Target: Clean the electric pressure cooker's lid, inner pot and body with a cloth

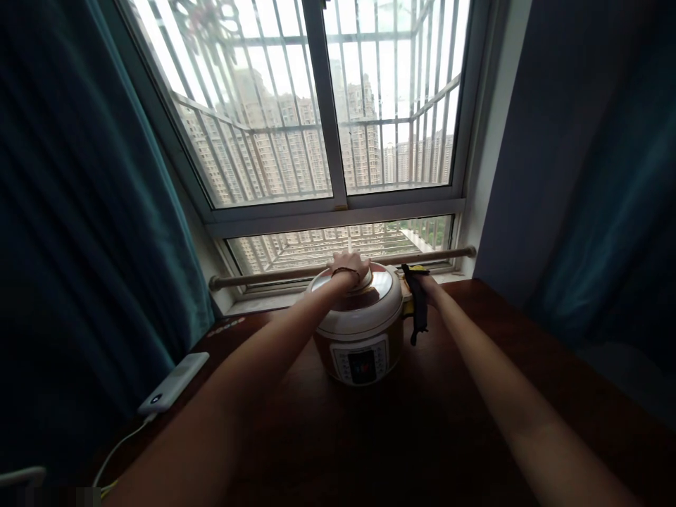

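bare forearms (pixel 491 359), the left with a thin dark bracelet (pixel 347 270)

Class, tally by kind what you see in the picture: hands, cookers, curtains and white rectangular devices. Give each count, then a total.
Left hand and right hand: 2
Cooker: 1
Left curtain and right curtain: 2
White rectangular device: 1
Total: 6

two hands (pixel 351 264) (pixel 429 284), one cooker (pixel 359 327)
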The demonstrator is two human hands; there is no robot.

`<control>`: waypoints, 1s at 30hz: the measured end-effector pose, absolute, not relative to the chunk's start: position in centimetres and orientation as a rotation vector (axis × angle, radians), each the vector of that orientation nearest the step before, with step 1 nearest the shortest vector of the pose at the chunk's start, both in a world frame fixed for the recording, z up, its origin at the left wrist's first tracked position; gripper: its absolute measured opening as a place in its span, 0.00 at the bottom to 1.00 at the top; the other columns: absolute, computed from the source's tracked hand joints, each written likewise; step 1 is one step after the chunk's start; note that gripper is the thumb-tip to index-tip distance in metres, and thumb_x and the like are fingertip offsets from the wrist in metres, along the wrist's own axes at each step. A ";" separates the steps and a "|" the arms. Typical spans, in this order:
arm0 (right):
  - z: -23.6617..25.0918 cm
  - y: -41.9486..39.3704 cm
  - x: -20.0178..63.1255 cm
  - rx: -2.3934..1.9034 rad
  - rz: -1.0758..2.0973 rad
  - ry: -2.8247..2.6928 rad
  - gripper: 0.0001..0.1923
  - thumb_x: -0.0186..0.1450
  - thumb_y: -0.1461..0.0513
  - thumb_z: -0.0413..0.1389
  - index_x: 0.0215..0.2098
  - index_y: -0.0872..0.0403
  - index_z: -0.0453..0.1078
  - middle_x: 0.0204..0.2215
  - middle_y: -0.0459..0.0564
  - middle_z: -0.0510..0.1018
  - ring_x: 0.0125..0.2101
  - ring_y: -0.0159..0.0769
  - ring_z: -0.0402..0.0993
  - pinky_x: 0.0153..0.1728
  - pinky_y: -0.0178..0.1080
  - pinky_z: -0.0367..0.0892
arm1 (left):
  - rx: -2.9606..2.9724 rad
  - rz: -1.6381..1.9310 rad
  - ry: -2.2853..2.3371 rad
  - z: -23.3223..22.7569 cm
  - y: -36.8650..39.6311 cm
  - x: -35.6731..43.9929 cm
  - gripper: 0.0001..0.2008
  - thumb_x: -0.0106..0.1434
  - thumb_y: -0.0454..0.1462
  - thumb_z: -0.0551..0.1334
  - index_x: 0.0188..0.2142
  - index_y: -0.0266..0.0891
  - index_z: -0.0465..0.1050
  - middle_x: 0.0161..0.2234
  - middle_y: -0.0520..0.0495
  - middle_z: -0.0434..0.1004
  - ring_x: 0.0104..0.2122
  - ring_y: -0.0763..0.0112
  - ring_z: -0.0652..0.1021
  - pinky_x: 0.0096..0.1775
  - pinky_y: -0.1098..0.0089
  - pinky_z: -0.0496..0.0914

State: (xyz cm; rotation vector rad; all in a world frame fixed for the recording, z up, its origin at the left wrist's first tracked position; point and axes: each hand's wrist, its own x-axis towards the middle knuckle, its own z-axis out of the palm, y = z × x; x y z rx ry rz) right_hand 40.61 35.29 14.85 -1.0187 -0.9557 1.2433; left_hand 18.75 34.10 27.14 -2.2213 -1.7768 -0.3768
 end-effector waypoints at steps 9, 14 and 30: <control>14.7 35.8 40.9 -1.031 1.318 -0.857 0.02 0.52 0.65 0.53 0.26 0.55 0.65 0.16 0.44 0.71 0.17 0.30 0.68 0.20 0.32 0.66 | -2.032 -0.658 -2.076 25.8 34.0 20.4 0.19 0.54 0.49 0.54 0.40 0.45 0.74 0.46 0.38 0.69 0.47 0.43 0.64 0.38 0.46 0.62; 14.6 35.6 40.9 -1.043 1.328 -0.833 0.01 0.53 0.65 0.52 0.25 0.55 0.64 0.14 0.43 0.70 0.15 0.29 0.65 0.16 0.30 0.63 | -2.189 -0.688 -1.937 25.9 33.8 19.1 0.16 0.53 0.49 0.55 0.34 0.48 0.76 0.42 0.43 0.71 0.45 0.49 0.65 0.39 0.51 0.63; 15.0 35.1 40.7 -1.042 1.355 -0.836 0.01 0.55 0.64 0.52 0.25 0.54 0.64 0.14 0.43 0.69 0.13 0.28 0.63 0.14 0.30 0.61 | -2.457 -0.514 -1.558 26.0 34.5 16.7 0.18 0.53 0.53 0.55 0.36 0.47 0.74 0.39 0.45 0.71 0.43 0.54 0.68 0.38 0.61 0.64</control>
